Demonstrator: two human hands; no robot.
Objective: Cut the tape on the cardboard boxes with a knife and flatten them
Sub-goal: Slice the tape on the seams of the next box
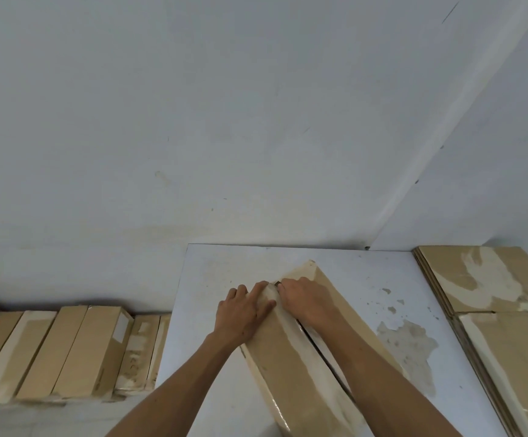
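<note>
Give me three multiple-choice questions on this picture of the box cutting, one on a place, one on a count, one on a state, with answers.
1. Where does the stack of flattened cardboard lie?
A. right of the table
B. on the box
C. left, on the floor

2. How many hands touch the box on the table?
A. none
B. one
C. two

3. What state is the box's top seam in?
A. fully taped
B. partly slit
C. flaps folded wide open

Answers:
1 A, it sits at the right edge.
2 C, the left hand presses flat and the right hand works at the seam.
3 B, a dark gap runs behind the right hand.
</note>
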